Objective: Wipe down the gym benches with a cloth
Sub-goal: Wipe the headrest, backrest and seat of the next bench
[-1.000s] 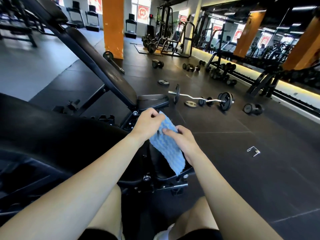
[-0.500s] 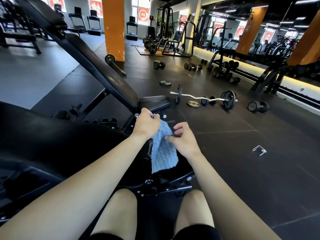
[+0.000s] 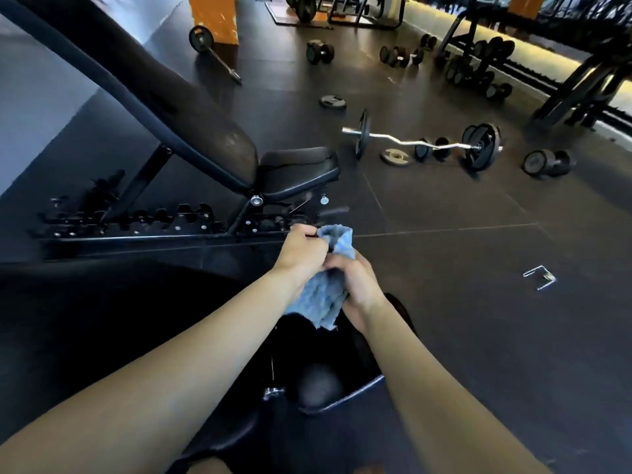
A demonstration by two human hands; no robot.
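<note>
A light blue textured cloth (image 3: 323,295) is bunched between both hands in the middle of the view. My left hand (image 3: 301,253) grips its upper edge, and my right hand (image 3: 359,285) holds its folded middle from the right. Both hands hover above the seat end of a black padded bench (image 3: 102,330) that fills the lower left. A second black bench (image 3: 191,121) stands behind it with its backrest inclined and a small seat pad (image 3: 297,169).
A curl bar (image 3: 420,143) with plates lies on the dark rubber floor to the right, with loose plates and dumbbells (image 3: 547,162) around it. A small metal clip (image 3: 540,277) lies at right. A dumbbell rack (image 3: 478,66) and an orange pillar (image 3: 213,18) stand further back.
The hands have drawn closer together and bunched the hanging cloth into a folded wad. The view has tilted down and closer to the benches.
</note>
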